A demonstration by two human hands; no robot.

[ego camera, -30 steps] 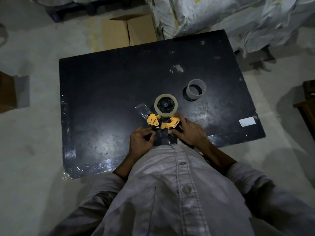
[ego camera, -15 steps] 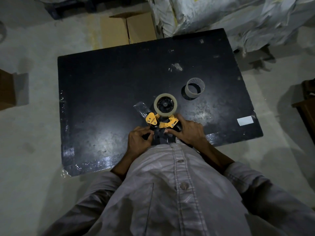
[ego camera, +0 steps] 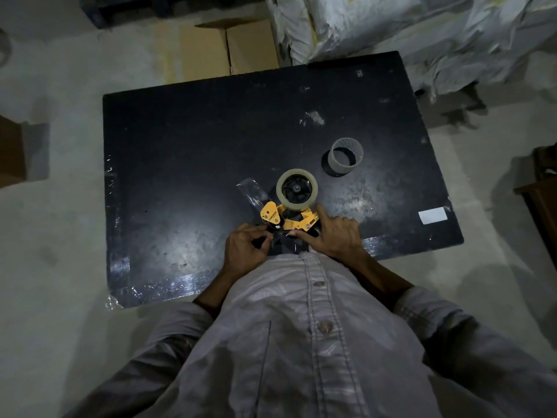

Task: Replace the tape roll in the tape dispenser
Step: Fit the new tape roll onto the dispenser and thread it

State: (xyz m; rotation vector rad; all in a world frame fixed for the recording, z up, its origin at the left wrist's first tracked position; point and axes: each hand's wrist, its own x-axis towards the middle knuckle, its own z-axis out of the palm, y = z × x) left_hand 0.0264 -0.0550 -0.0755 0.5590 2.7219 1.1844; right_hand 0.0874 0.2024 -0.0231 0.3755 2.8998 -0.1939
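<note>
A yellow and black tape dispenser (ego camera: 287, 218) lies on the black table (ego camera: 180, 176) near its front edge, with a tape roll (ego camera: 297, 189) seated on its hub. A strip of clear tape (ego camera: 251, 191) runs out from the head to the upper left. My left hand (ego camera: 245, 251) pinches the dispenser's black part at the left. My right hand (ego camera: 334, 236) grips the dispenser's right side, fingers against the yellow frame. An empty tape core (ego camera: 346, 156) stands on the table to the upper right. The handle is partly hidden by my hands and shirt.
A white label (ego camera: 432, 215) is stuck near the table's right edge. Cardboard boxes (ego camera: 229, 49) lie on the floor behind the table, and wrapped sacks (ego camera: 407, 28) are piled at the back right. Wooden furniture (ego camera: 542, 200) stands at the right edge.
My hands and the dispenser stay in nearly the same place. My left fingers have shifted slightly on the dispenser's black part.
</note>
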